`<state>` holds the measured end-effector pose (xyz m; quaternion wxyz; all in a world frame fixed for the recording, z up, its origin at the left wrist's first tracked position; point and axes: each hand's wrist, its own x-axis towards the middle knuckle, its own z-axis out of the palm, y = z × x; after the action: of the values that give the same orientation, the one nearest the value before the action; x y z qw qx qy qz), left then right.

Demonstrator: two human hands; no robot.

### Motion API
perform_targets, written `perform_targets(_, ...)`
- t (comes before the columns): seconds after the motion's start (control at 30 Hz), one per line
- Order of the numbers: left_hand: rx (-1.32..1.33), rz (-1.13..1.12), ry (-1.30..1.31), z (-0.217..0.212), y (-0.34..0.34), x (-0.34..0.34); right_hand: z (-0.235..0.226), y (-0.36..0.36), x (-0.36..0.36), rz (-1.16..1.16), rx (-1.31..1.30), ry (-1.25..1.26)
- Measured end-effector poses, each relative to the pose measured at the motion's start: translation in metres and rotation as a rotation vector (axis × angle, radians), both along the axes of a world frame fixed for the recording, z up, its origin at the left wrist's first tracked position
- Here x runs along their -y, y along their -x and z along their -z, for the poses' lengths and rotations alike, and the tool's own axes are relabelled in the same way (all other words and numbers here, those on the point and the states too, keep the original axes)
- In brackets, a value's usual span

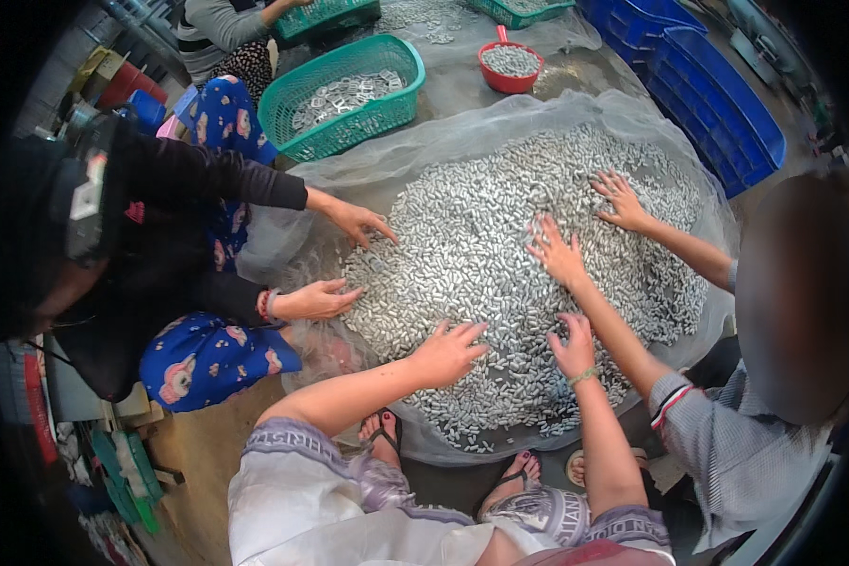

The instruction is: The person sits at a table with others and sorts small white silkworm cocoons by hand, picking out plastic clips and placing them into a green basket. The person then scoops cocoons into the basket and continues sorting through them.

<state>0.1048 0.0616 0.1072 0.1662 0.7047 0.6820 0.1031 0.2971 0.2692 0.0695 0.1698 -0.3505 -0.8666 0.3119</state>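
Silver pieces [486, 255] lie beneath the person's 2 hands [446, 356] [575, 354].

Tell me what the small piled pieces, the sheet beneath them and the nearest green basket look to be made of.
Small pieces: probably metal; silver-grey, somewhat dull, with bright glints.
Sheet: likely fine synthetic mesh, sheer; its edge bunches in folds and the surface beneath shows through.
Green basket: most likely moulded plastic; even colour, slight sheen, slotted walls.
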Motion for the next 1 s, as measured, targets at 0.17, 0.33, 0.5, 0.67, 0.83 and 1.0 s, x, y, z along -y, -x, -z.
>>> perform_targets(0.17, 0.212, -0.519, -0.08, -0.032, 0.029, 0.077, -0.007, -0.02, 0.033, 0.101, 0.032, 0.195)
perform_targets(0.33, 0.4, -1.231, 0.127, -0.057, 0.004, 0.224, -0.061, -0.073, 0.077, 0.417, -0.069, 0.744)
perform_targets(0.5, 0.489, -1.208, 0.81, -0.164, -0.058, 0.37, -0.112, -0.134, 0.113, 0.48, 0.119, 0.653)
perform_targets(0.67, 0.761, -1.284, 0.711, -0.307, -0.121, 0.432, -0.236, -0.152, 0.136, 0.343, 0.287, 0.577)
perform_targets(0.83, 0.747, -1.272, 0.628, -0.286, -0.148, 0.493, -0.344, -0.153, 0.14, 0.2, 0.388, 0.565)
perform_targets(1.0, 0.745, -1.305, 0.621, -0.372, -0.147, 0.403, -0.323, -0.213, 0.134, 0.36, 0.321, 0.644)
